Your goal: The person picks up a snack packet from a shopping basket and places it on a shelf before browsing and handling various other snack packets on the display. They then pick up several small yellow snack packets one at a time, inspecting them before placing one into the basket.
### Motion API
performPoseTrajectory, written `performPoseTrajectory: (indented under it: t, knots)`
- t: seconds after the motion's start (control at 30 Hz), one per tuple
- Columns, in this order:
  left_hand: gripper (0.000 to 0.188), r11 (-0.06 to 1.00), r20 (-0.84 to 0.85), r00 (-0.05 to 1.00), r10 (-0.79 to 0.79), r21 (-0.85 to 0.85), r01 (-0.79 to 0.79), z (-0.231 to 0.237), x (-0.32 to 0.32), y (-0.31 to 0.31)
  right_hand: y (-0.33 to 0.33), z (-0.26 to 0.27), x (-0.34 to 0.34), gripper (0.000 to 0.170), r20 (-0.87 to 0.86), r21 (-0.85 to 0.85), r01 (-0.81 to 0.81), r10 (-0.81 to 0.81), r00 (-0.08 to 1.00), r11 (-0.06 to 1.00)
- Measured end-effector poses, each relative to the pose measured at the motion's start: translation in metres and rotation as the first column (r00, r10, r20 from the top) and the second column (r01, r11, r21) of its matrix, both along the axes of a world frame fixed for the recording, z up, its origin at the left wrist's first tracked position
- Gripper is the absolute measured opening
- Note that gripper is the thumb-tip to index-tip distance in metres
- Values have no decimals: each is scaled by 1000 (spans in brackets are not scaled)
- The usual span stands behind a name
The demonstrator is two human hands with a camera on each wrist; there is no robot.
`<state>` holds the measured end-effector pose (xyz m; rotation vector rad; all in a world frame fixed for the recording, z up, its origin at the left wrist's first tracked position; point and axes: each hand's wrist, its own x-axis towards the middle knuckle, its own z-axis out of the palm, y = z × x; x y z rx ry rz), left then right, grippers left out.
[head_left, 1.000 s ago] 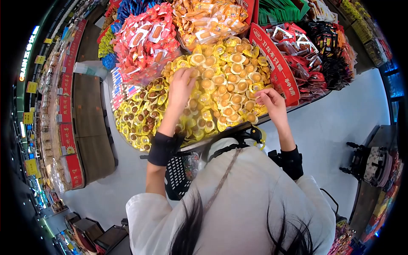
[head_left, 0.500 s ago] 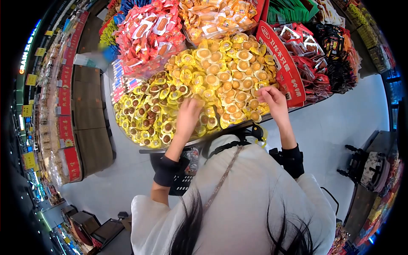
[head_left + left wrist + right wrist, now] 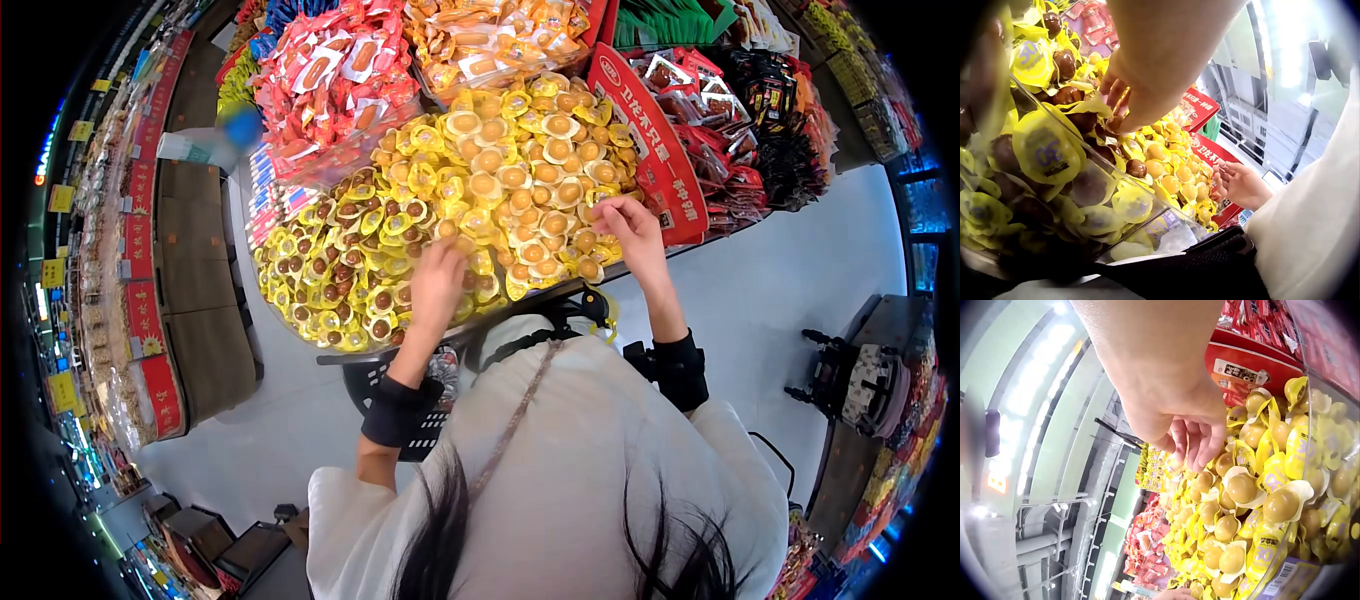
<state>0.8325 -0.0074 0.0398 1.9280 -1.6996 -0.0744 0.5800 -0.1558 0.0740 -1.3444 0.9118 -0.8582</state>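
Note:
My left hand is over the front of a bin, where packaged dark brown eggs meet packaged light brown eggs. In the left wrist view its loosely bent fingers reach down among the yellow wrappers, fingertips right at the dark eggs. To the right, my right hand hovers at the edge of the light eggs, close to a red sign. Its fingers hang loosely curled in the right wrist view, with nothing seen between them.
Behind the eggs are heaps of red snack packs and orange snack packs. A clear panel edges the bin's front. Below it stands a black basket. Shelves run along the left, and a cart stands at right.
My left hand has come back from the farther part of the egg pile toward the bin's front. My right hand stays near the same spot by the sign.

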Motion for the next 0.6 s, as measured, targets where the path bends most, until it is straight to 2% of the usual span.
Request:
performPoseTrajectory:
  t: [0.03, 0.13, 0.2, 0.23, 0.27, 0.37, 0.47, 0.6]
  knots:
    - [9, 1000, 3, 1000, -10, -1, 10, -2, 1, 1, -2, -1, 0, 13, 3, -10, 4, -4, 1000, 1000]
    - [12, 1000, -35, 999, 6, 23, -5, 0, 0, 2, -14, -3, 3, 11, -101, -186, 59, -79, 992, 981]
    - [15, 997, -81, 995, 62, 58, -57, 15, -2, 0, -23, 11, 7, 11, -201, -374, 84, -169, 965, 924]
    - [17, 994, -103, 991, 91, 77, -83, 20, -3, 0, -27, 22, 9, 11, -243, -463, 86, -220, 945, 882]
    - [21, 995, -86, 991, 102, 31, -100, 20, -2, 0, -30, 34, 10, 19, -373, -588, 6, -278, 885, 809]
    - [22, 989, -154, 977, 149, 25, -146, 25, -1, -2, -38, 39, 22, 29, -481, -768, -80, -489, 728, 636]
    - [22, 989, -187, 972, 144, -16, -149, 25, -3, -5, -51, 28, 30, 39, -592, -729, -171, -486, 643, 662]
    - [23, 990, -196, 972, 133, -8, -137, 26, -4, -6, -64, 15, 39, 39, -680, -686, -222, -502, 534, 693]
